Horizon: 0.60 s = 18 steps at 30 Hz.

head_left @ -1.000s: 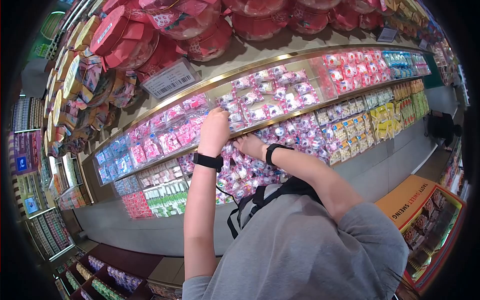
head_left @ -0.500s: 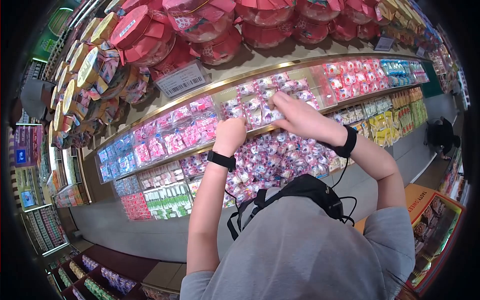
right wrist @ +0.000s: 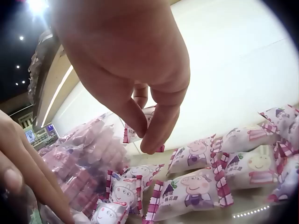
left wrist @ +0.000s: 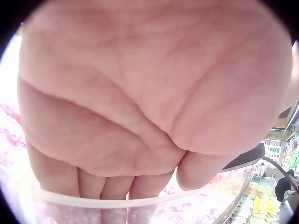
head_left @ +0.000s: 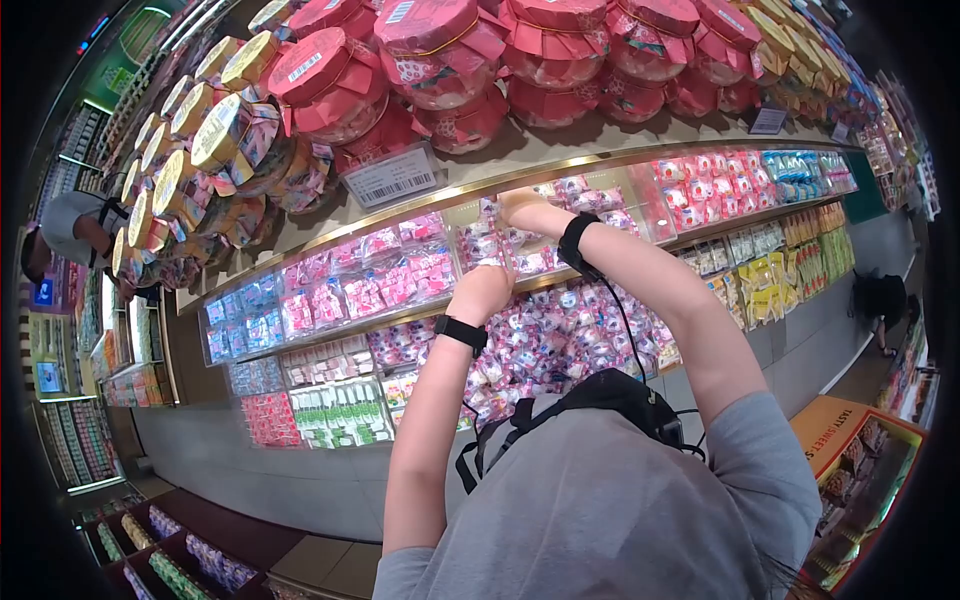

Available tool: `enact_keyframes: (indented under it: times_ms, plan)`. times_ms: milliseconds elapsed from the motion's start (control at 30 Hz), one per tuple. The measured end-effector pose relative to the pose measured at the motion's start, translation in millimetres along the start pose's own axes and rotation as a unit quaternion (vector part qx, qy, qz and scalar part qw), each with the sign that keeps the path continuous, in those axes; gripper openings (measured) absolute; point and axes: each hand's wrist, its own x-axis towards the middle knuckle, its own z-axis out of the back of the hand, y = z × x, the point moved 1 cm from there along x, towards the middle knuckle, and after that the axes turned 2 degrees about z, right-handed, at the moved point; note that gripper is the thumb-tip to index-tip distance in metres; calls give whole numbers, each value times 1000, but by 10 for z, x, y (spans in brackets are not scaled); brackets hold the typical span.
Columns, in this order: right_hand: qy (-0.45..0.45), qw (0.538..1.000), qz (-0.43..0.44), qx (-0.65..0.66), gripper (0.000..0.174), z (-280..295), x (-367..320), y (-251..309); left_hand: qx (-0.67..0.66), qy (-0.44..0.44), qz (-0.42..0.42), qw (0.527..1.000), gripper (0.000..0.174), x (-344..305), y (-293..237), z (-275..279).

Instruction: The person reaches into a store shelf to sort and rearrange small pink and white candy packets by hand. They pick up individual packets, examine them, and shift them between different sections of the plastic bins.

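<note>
My right hand (head_left: 532, 214) reaches into the upper clear bin. In the right wrist view its thumb and fingers pinch a small wrapped candy (right wrist: 132, 135), mostly covered by the fingertips. Below it lie more wrapped candies (right wrist: 191, 189) with cartoon-animal prints and pink-edged wrappers. My left hand (head_left: 484, 292) is at the bin's front edge, left of the right hand. In the left wrist view its fingers extend down behind the clear plastic rim (left wrist: 105, 203), with the thumb bent beside the palm. No held thing shows there.
Pink packs (head_left: 370, 280) fill the bin section to the left, red-and-white packs (head_left: 710, 180) the one to the right. Loose wrapped candies (head_left: 560, 330) heap in the lower bin. Red-topped jars (head_left: 440, 40) and a price tag (head_left: 392, 178) stand above the brass edge.
My right hand has gone from the lower heap up over the front edge to the back of the upper bin. The left hand has shifted slightly right and down in view, staying near the edge.
</note>
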Motion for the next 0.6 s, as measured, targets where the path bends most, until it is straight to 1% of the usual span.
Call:
enact_keyframes:
  times_ms: [33,100,133,167,200,233,267,367,500,567,600]
  plan:
    - [0,1000,3,-1,22,-66,66,-32,-9,-13,11,1000,43,-11,-42,34]
    - [-1,998,-7,-63,22,-201,188,-76,-17,-3,20,1000,46,-16,-44,35]
    - [19,997,12,-74,25,-255,271,-81,-10,-1,5,1000,47,13,-21,5]
    - [19,997,12,-74,25,-309,307,-115,-3,2,-9,1000,47,36,0,-31]
    - [-21,998,32,-59,26,-326,282,-92,-21,2,16,1000,48,-13,-66,56]
    - [-61,996,51,-45,27,-319,265,-56,-22,3,17,1000,48,-22,-87,79]
    - [-54,997,39,-30,28,-362,331,-81,-25,9,21,999,48,-30,-95,88]
    - [-31,998,37,-30,30,-202,238,47,-29,10,20,999,48,-6,-79,29]
    - [-25,998,45,-43,33,-399,372,-100,-28,-15,4,999,48,-12,-67,-4]
    - [-43,992,90,-72,36,-492,432,-179,-28,-11,8,1000,48,-1,-47,-21]
    - [-41,992,91,-72,36,-480,415,-145,-28,-9,11,1000,47,0,-45,-25]
